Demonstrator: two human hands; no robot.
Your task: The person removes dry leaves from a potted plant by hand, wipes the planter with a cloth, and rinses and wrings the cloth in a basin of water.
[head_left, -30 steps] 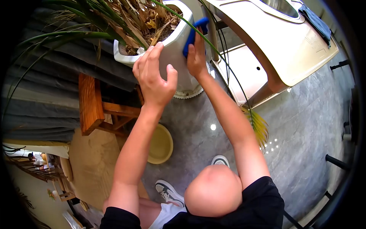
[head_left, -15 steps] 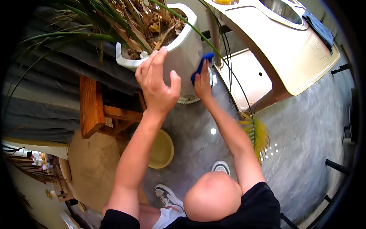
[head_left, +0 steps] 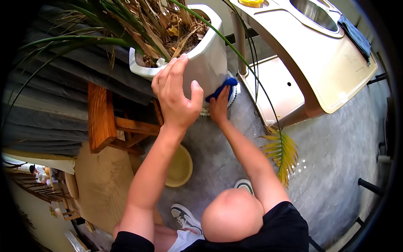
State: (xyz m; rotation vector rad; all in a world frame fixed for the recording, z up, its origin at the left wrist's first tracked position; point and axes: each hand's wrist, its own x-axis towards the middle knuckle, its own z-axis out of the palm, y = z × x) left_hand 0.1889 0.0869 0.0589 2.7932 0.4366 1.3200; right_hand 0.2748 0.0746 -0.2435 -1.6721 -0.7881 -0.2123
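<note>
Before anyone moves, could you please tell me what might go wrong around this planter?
The blue cloth under the right hand might catch the saucer beneath the planter. The yellowing frond near the right forearm could get snagged. The basin near the sneakers might get kicked.

We have a glossy grey marbled floor (head_left: pixel 331 168) with small bright light reflections, right of centre. Dark grey pleated curtain (head_left: pixel 46 122), left. Reddish-brown wooden stool (head_left: pixel 100 119) beside it. Cream moulded-plastic cart (head_left: pixel 336 75) with round steel basin (head_left: pixel 315 13), upper right.
</note>
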